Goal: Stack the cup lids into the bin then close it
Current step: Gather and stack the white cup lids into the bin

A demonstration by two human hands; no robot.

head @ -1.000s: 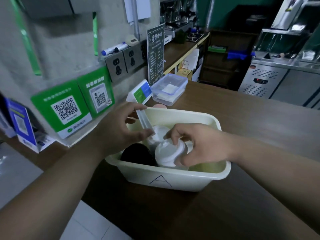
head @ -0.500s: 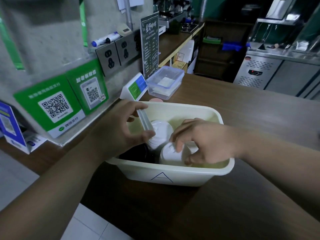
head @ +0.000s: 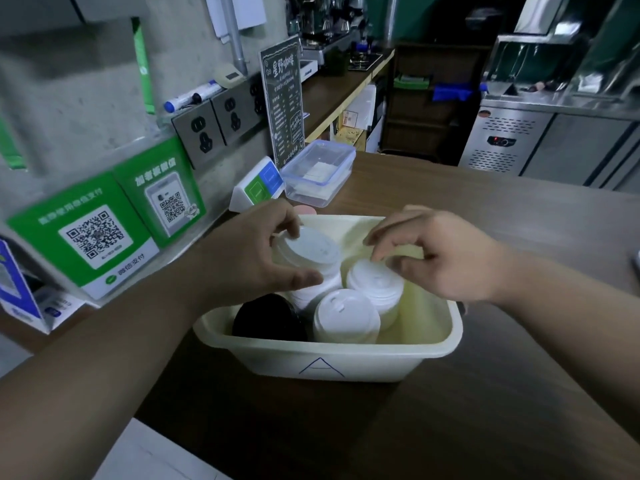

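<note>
In the bin (head: 346, 365) at mid-frame, the left hand (head: 249, 258) has its grip clamped on a white lid stack (head: 311, 251). The right hand (head: 446, 258) touches the neighbouring stack (head: 374, 285), its grip unclear.

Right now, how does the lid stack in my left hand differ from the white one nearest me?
The left hand grips its lid stack, which tilts with its top higher; the nearest white stack stands upright, untouched, lower. Both are white and inside the bin.
</note>
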